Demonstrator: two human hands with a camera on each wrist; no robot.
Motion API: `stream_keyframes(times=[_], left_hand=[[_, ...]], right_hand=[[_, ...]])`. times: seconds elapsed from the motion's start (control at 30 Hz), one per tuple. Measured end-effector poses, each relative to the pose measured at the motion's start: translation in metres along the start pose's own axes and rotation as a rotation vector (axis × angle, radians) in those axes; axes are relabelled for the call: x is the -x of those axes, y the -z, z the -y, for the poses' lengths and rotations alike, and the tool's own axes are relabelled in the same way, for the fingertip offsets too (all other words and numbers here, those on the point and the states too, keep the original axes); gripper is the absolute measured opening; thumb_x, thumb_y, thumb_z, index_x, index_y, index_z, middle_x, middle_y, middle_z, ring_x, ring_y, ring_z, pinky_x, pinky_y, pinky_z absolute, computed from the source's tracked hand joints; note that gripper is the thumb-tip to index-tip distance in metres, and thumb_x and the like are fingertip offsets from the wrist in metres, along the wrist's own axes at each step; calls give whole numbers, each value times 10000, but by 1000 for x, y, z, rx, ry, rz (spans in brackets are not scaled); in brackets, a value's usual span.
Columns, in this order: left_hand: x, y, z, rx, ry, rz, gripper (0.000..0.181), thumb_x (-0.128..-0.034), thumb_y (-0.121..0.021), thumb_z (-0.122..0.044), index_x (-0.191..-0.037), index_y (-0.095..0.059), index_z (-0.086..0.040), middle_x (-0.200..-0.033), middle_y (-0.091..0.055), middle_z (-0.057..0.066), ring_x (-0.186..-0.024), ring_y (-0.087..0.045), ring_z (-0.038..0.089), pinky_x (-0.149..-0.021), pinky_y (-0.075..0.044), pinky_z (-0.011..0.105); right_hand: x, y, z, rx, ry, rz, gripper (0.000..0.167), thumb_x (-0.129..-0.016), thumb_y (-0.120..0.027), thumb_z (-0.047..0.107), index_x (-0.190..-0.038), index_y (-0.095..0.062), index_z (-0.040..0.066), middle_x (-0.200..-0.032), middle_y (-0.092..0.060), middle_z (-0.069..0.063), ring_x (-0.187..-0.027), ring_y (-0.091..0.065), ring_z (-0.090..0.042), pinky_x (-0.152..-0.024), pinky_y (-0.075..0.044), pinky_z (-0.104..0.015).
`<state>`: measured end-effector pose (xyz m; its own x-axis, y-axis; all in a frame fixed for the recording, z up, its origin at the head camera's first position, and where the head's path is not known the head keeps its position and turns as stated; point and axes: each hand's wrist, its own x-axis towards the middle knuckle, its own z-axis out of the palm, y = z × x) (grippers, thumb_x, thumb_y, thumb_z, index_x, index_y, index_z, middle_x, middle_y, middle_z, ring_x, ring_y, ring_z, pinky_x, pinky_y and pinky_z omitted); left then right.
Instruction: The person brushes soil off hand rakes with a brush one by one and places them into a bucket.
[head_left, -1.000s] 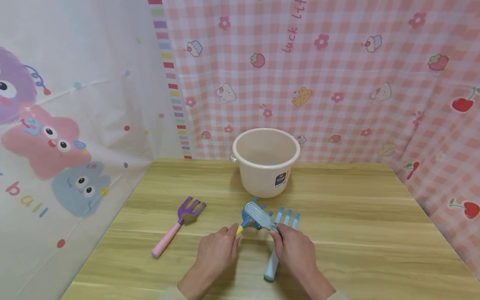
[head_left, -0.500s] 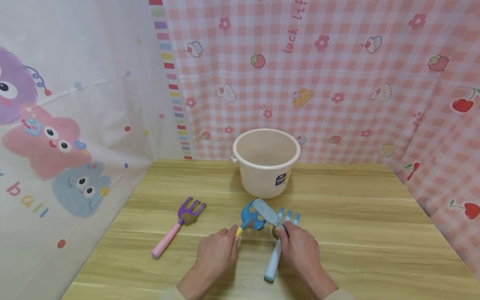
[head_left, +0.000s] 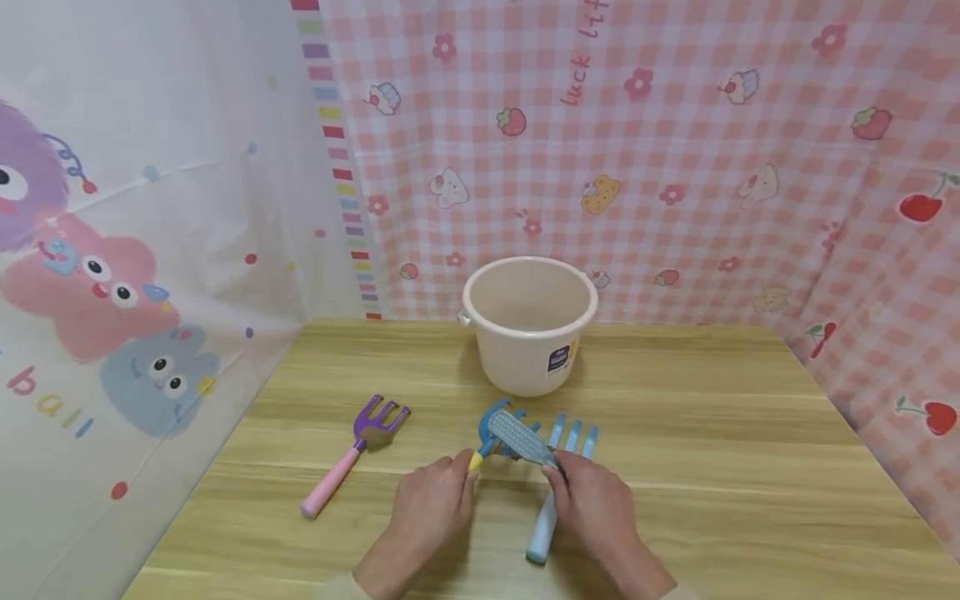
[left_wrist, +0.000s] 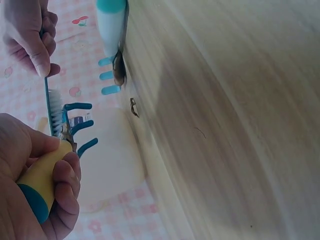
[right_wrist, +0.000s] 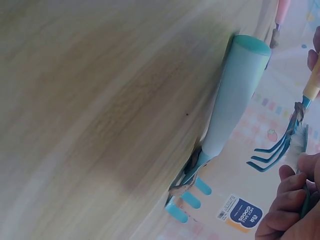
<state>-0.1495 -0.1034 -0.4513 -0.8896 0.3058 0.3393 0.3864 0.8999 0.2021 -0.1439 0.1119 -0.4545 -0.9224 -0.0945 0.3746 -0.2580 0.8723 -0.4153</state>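
Note:
My left hand (head_left: pixel 433 502) grips the yellow handle (left_wrist: pixel 46 169) of a small blue garden rake, its curved prongs (left_wrist: pixel 82 125) pointing away from the hand. Brown, mud-like dirt (right_wrist: pixel 299 112) clings where the prongs meet the neck. In my right hand (head_left: pixel 597 502) is a light blue brush (head_left: pixel 519 437), held by its handle. Its white bristles (left_wrist: pixel 56 106) face down against the rake's head. Under the right hand lies a second, light blue rake (head_left: pixel 542 533) on the table, with brown dirt (right_wrist: pixel 184 187) near its prongs.
A cream bucket (head_left: pixel 517 362) stands behind the hands, near the table's back edge. To the left lies a purple rake (head_left: pixel 370 425) with a pink handle (head_left: pixel 330 482). The wooden table (head_left: pixel 720 450) meets checkered cloth (head_left: pixel 675 125) at the back.
The brush moves right off part of the rake's head, then back left over it. The blue rake's head turns in the left hand and back again. The bucket and other rakes stay put.

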Motion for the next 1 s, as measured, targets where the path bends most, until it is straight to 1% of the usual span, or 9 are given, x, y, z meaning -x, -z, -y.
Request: stream_keyframes(times=[0.1, 0.23, 0.47, 0.57, 0.7, 0.77, 0.83, 0.93, 1.0], left_hand=[[0, 0, -1, 3, 7, -1, 215, -918, -667, -193, -1094, -668, -70, -659, -576, 34, -508, -552, 221, -419, -415, 314], [1, 0, -1, -6, 4, -3, 221, -920, -665, -195, -1099, -665, -64, -652, -565, 29, -495, -532, 205, -412, -398, 296], [3, -1, -1, -22, -28, -22, 219, -909, -685, -190, -1078, -666, -52, -616, -524, 5, -466, -485, 159, -400, -351, 260], [3, -2, 0, -23, -37, -22, 217, -905, -692, -186, -1070, -666, -48, -607, -513, -2, -461, -466, 139, -401, -339, 248], [3, -3, 0, -17, -31, -11, 228, -908, -688, -184, -1085, -665, -42, -614, -517, -2, -472, -471, 139, -406, -344, 247], [3, -3, 0, -17, -22, -7, 227, -913, -679, -185, -1090, -664, -43, -615, -517, 2, -476, -481, 149, -405, -353, 255], [2, -2, 0, -19, -15, -8, 223, -918, -670, -185, -1092, -662, -46, -616, -517, 6, -480, -492, 162, -407, -365, 265], [0, 0, 1, -14, -1, -3, 220, -918, -662, -182, -1097, -662, -54, -622, -528, 10, -484, -506, 181, -407, -380, 283], [0, 1, 0, 3, 5, 8, 218, -920, -661, -180, -1102, -664, -58, -629, -535, 9, -490, -513, 185, -411, -387, 289]], right_hand=[[0, -2, 1, 14, -8, -10, 106, -918, -707, 231, -839, -661, 177, -731, -660, 8, -600, -628, -225, -431, -411, -372], [0, -4, 1, 25, -17, -26, 127, -915, -710, 233, -823, -651, 170, -730, -662, -6, -601, -633, -230, -433, -417, -368], [-4, -4, -7, 28, -65, 12, 238, -934, -687, 247, -746, -557, 181, -652, -569, 7, -558, -568, -228, -433, -390, -380], [-5, -4, -11, 30, -64, 20, 219, -934, -685, 238, -760, -569, 172, -656, -572, -2, -570, -581, -248, -444, -401, -397], [-5, -2, -10, -8, -66, -4, 214, -931, -689, 228, -763, -568, 172, -640, -548, 11, -564, -557, -232, -463, -396, -389], [-4, -1, -7, -47, -45, -15, 210, -932, -689, 224, -765, -574, 169, -624, -528, 24, -553, -528, -204, -470, -391, -369], [-3, 0, -4, -60, 5, -22, 148, -925, -698, 216, -813, -631, 145, -662, -582, 23, -573, -554, -190, -486, -423, -362], [0, 1, 0, -35, 64, -13, 105, -923, -700, 215, -870, -668, 131, -706, -623, 24, -583, -583, -184, -477, -436, -358], [1, 1, 2, 3, 56, -10, 89, -918, -704, 222, -896, -684, 138, -743, -650, 22, -602, -608, -196, -473, -440, -365]])
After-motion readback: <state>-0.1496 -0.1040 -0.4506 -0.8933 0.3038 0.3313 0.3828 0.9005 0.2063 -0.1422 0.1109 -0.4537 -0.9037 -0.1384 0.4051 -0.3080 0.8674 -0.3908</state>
